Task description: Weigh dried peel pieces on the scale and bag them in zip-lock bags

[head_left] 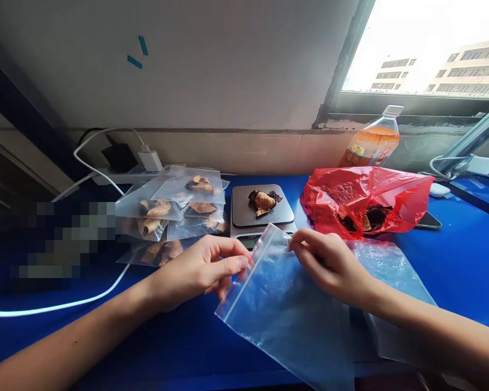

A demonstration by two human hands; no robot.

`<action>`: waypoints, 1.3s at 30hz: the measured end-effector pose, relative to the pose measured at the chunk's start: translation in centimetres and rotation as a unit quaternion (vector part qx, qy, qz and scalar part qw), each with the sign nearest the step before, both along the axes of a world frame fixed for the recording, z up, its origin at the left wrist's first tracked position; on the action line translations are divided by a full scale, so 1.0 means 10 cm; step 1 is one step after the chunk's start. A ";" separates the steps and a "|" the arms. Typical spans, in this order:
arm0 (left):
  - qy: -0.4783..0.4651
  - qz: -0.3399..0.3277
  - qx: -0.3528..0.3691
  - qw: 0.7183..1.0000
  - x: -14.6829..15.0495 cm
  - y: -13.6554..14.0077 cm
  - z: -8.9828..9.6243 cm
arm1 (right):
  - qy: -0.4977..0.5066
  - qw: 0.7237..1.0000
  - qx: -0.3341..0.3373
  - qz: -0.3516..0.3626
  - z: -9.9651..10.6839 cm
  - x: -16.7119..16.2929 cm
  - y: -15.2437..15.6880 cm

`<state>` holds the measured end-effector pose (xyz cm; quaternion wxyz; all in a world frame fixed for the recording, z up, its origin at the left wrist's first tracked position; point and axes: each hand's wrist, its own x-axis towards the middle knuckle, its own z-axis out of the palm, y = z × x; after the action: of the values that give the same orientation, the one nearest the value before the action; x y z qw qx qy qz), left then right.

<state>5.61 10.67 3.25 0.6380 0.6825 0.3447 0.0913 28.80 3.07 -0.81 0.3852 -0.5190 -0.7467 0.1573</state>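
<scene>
A clear zip-lock bag [285,309] with a red stripe along its mouth hangs between my two hands, tilted, with nothing visible inside. My left hand [212,266] pinches the striped edge between thumb and fingers. Closed at the bag's upper right side is my right hand [330,260]. Just beyond them stands a small kitchen scale [238,214], its display partly covered by the bag. Dried brown pieces [264,202], like dried mushroom or bark, rest on its plate.
Several filled zip-lock bags [163,187] are piled left of the scale. A red plastic bag [334,190] holding dark pieces lies to the right, before a drink bottle [377,138]. More clear bags [391,271] lie under my right forearm. A white cable [65,310] crosses the blue table.
</scene>
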 end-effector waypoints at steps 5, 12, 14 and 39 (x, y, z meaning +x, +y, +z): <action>-0.019 -0.031 -0.019 0.999 0.01 -0.03 -0.01 | -0.118 0.973 0.190 -0.059 -0.05 -0.12 -0.08; -0.006 -0.057 -0.017 0.998 0.05 -0.14 -0.06 | -0.201 0.942 0.267 0.027 0.07 -0.30 -0.26; -0.003 -0.062 -0.011 0.998 0.06 -0.15 -0.06 | -0.198 0.943 0.267 0.034 0.08 -0.30 -0.26; 0.057 -0.163 0.325 0.930 -0.10 -0.24 0.13 | -0.231 0.944 0.166 0.165 0.10 -0.18 -0.20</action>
<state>4.60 8.23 4.52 0.3665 0.9034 0.2161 0.0544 26.95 1.05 0.18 0.2517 -0.3394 -0.9058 -0.0318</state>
